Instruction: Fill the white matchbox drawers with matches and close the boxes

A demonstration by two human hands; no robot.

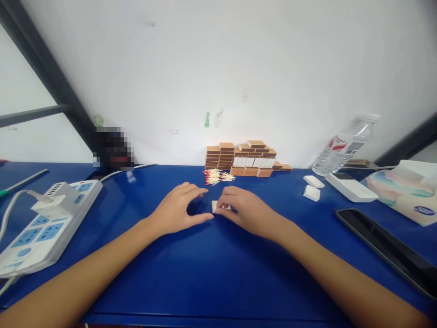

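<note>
In the middle of the blue table a small white matchbox tray (214,207) lies mostly covered by my right hand (239,207). The fingers of that hand are curled and pinched at the tray, and they hide most of its inside. Just left of it, my left hand (180,207) holds nothing, its thumb and fingers spread apart toward the tray. Beyond both hands, a loose pile of red-tipped matches (216,176) lies on the table. Behind the pile, brown matchboxes (219,157) are stacked against the wall, some standing with white sides showing.
Two white matchbox trays (312,193) lie at right, near a white device (351,187), a tilted plastic bottle (344,148) and a tissue pack (406,191). A black phone (385,246) rests closer in. On the left is a power strip (51,228) with cables.
</note>
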